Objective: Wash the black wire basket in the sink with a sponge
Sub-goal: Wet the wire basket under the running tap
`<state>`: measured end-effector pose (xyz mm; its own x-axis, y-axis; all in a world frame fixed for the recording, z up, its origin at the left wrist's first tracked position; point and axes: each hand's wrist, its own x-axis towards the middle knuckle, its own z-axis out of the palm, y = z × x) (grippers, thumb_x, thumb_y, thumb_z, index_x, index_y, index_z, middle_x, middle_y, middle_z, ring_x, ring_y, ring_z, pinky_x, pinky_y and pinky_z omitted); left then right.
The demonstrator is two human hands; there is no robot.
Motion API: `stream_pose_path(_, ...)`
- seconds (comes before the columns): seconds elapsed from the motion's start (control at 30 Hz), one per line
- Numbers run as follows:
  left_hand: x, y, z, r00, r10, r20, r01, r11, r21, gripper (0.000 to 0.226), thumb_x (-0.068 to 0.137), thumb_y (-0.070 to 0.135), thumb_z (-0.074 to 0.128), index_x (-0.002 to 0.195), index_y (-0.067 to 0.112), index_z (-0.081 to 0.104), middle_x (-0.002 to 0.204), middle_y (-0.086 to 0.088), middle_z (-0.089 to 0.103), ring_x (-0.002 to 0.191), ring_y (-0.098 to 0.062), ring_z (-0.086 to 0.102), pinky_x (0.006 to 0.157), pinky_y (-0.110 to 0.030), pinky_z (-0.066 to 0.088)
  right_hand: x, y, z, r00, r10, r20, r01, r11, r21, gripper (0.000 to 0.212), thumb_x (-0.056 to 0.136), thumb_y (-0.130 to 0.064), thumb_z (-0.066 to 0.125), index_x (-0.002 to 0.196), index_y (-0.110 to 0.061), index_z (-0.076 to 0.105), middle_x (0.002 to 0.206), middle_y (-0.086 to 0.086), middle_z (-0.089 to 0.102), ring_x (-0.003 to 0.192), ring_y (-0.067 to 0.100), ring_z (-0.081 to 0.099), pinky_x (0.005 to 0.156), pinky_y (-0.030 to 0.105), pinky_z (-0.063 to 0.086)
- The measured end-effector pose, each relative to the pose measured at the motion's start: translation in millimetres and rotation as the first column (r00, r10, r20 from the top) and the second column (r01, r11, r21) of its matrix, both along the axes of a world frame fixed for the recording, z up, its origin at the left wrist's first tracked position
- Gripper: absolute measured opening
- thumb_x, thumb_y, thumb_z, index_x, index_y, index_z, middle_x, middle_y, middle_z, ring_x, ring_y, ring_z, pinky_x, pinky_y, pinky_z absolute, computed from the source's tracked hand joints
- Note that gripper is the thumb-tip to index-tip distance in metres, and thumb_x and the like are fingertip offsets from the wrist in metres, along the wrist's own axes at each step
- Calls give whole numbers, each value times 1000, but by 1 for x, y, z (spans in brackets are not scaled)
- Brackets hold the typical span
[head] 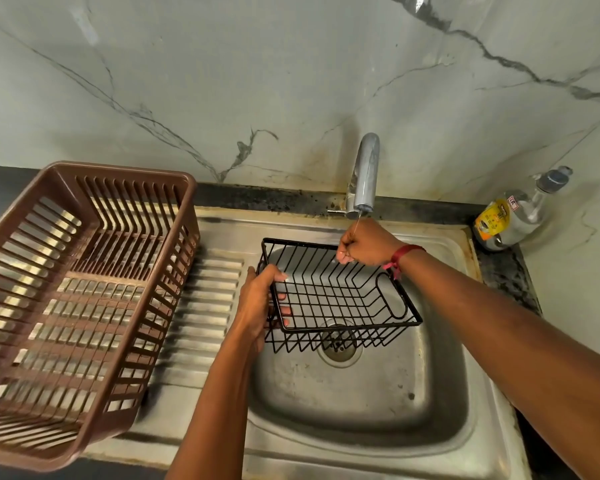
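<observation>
Wire basket in left hand, far rim seemingly in pinch of right hand.

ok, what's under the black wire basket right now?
Through the black wire basket the sink drain shows; left hand fingers curl beneath one end. That hand covers the end wall.

Brown dish rack sits on the sink's drainboard (ribbed steel); bottle on dark counter.

Lit evenly, moderately bright, from overhead; soft glare seen on the sink and tap. Edges bowed by wide-angle lens; corners slightly softened.
</observation>
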<state>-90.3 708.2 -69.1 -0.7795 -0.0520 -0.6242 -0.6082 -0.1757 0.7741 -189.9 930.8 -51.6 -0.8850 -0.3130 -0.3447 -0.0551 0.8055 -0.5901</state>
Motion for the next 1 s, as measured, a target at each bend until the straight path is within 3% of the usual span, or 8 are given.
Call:
stream_pose_path(0.1,1,4,-1,1000,2,8,-2,1000,-2,114,48,52,70,151,11,43,98,-12,64,73,-23,63,51,-31,52,1,-6,7,999,22,-32,-23,1000,-16,22,78,7,59,71,-8,73,85,6,75,85,16,71,81,25,55)
stream_pose_path(0.27,3,11,0,1000,-24,10,23,999,44,104,47,52,75,141,13,52,100,-9,62,74,-22,62,53,-30,53,-3,-12,13,997,58,-53,-58,998,-6,15,80,2,62,83,-3,76,85,2,75,82,13,69,85,32,54)
stream_pose_path(0.37,3,15,-1,998,-43,36,41,997,63,120,48,52,78,156,20,38,107,-8,63,83,-24,63,59,-32,55,-1,-18,19,999,33,-43,-35,998,-50,20,86,4,57,94,-1,74,89,2,73,83,12,70,79,24,57)
stream_pose_path(0.5,5,18,-4,996,-56,72,47,992,114,134,45,48,84,162,18,27,110,-10,65,85,-24,64,62,-34,57,0,-23,25,996,71,-56,-73,997,-29,18,83,2,60,89,-4,76,87,0,74,82,10,70,85,26,55)
stream_pose_path(0.6,4,22,-5,995,-60,85,47,987,154,131,45,45,84,161,18,30,106,-8,65,85,-24,63,65,-35,55,-1,-26,24,1000,14,-25,-16,995,-94,19,87,2,57,94,-3,73,87,2,74,78,12,72,73,20,58)
stream_pose_path(0.73,6,27,-7,992,-73,103,56,986,159,119,44,44,85,151,12,42,101,-8,62,84,-24,60,70,-39,52,-4,-27,28,999,42,10,-41,998,-40,20,88,1,54,93,-4,73,91,9,75,81,15,72,78,31,59)
stream_pose_path(0.87,4,32,-11,990,-101,99,90,989,115,130,45,45,84,160,18,30,126,-17,60,98,-29,62,67,-37,54,-3,-28,27,999,39,9,-38,997,-69,20,91,-1,51,98,-2,70,97,10,74,85,15,72,80,30,59)
stream_pose_path(1.0,6,35,-13,990,-111,92,98,986,132,130,47,45,86,161,20,28,153,-26,49,91,-24,62,61,-33,53,-1,-29,26,998,31,49,-23,989,-146,19,91,-1,55,103,-1,69,95,10,73,84,17,72,78,29,59)
